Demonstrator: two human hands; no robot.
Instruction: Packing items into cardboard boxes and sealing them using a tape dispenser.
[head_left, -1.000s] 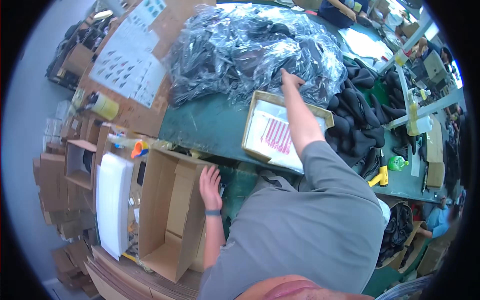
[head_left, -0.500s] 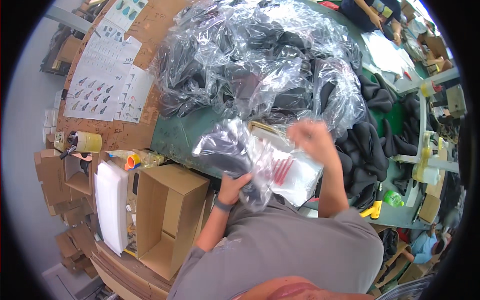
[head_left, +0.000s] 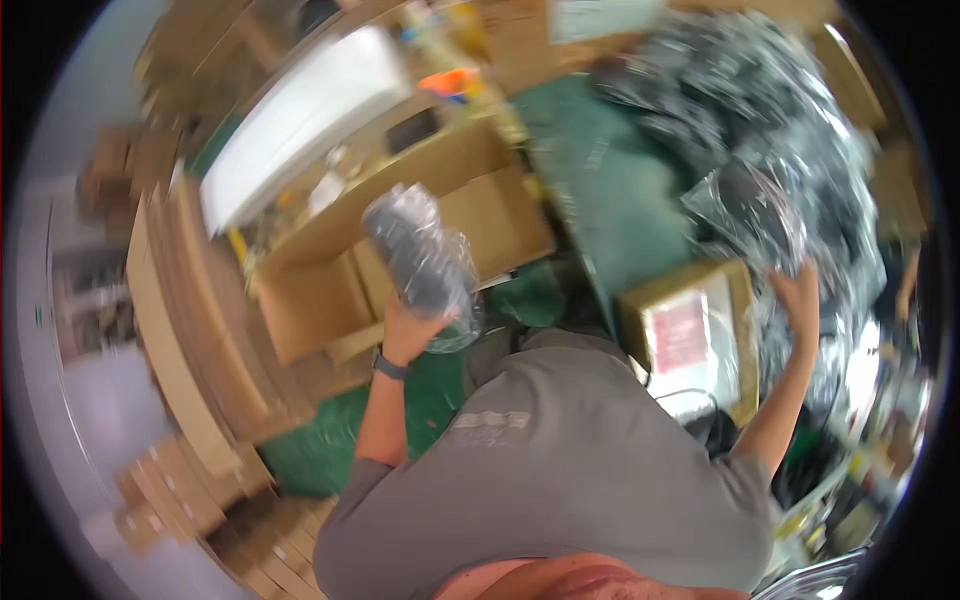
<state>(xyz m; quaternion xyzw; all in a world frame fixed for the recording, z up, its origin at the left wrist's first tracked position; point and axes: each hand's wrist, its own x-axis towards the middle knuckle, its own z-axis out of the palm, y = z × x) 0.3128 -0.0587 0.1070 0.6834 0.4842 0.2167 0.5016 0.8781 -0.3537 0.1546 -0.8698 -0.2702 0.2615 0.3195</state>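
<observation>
clearly, a clear plastic bag with a dark soft item inside (head_left: 425,262) is being gripped from below by the left hand (head_left: 410,330), fingers closed round its lower end, above an open cardboard box (head_left: 400,240). the right hand (head_left: 798,297) is being spread, fingers apart, against the heap of similar bagged items (head_left: 770,150) on the green surface (head_left: 610,190); whether anything is being gripped there cannot be told. the bag is judged light, limp and slippery, so it is probably best being pinched through the film onto the bulk inside.
</observation>
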